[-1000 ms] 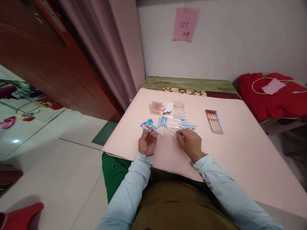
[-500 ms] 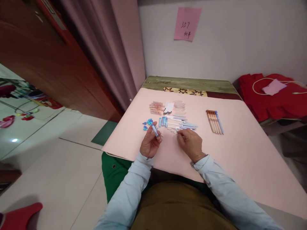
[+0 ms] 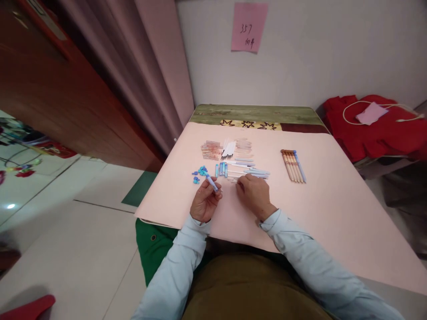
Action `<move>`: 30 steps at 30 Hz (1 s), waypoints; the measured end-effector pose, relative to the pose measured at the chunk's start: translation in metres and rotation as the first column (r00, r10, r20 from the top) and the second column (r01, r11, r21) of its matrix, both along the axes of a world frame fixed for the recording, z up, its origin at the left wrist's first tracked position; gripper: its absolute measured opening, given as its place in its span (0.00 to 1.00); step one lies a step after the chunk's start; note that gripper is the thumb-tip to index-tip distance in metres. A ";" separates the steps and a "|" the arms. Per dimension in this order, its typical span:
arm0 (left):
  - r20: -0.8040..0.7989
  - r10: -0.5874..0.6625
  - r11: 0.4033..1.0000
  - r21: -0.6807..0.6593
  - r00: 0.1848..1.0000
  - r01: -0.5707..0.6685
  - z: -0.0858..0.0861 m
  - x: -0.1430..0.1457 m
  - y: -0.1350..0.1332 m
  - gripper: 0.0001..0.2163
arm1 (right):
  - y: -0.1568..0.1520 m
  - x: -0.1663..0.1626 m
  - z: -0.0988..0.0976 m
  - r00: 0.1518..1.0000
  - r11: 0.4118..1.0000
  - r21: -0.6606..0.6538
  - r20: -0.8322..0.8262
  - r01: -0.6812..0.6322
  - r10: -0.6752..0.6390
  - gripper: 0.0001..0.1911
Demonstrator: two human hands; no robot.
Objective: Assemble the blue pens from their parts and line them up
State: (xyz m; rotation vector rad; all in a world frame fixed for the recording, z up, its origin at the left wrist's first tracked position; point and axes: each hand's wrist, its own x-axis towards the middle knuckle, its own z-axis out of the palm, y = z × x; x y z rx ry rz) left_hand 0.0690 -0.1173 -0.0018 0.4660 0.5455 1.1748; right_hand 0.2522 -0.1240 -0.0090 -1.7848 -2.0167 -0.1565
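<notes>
Left hand (image 3: 204,203) had the blue barrel (image 3: 212,183) pinched, raised above the sheet (image 3: 320,218), any print too small to read! Right hand (image 3: 254,195) curled beside small parts (image 3: 232,180); its grip, impossible to tell. Blue pieces (image 3: 202,170) lay left, pens (image 3: 293,167) right. Near edge close, sheet stretching wide rightward; far off, the note (image 3: 249,26) read "357".

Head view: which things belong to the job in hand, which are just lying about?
Likely in the job:
blue barrel, held in the left hand
short blue tubes
small blue pieces
white sticks with black ends
row of pens

Apparently just lying about:
red cloth
pink slip
white cable
</notes>
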 end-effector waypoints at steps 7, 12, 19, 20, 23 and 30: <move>-0.004 0.004 0.999 -0.051 1.000 -0.004 -0.001 0.001 0.003 0.13 | -0.001 0.018 0.001 0.826 0.984 0.148 -0.563 0.103 -0.002 0.10; 0.010 0.034 0.992 -0.120 0.999 -0.033 0.001 0.022 0.001 0.09 | 0.006 0.019 0.003 0.513 0.995 0.095 -0.856 0.020 0.071 0.13; 0.054 0.021 0.987 -0.163 0.998 -0.012 0.000 0.040 0.000 0.07 | 0.002 0.010 0.010 0.094 0.990 0.020 -0.995 -0.136 0.033 0.12; 0.062 0.029 0.986 -0.166 0.998 -0.019 0.000 0.040 0.000 0.07 | 0.001 0.009 0.012 0.070 0.989 0.013 -0.997 -0.148 0.023 0.12; 0.092 0.016 0.991 -0.137 0.996 -0.003 -0.002 0.038 0.000 0.08 | -0.001 0.010 0.016 0.057 0.983 0.031 -0.998 -0.181 0.042 0.12; 0.102 -0.086 0.991 -0.093 0.991 0.096 0.000 0.039 -0.005 0.11 | -0.009 0.005 0.019 0.116 0.964 0.094 -0.985 -0.250 0.126 0.09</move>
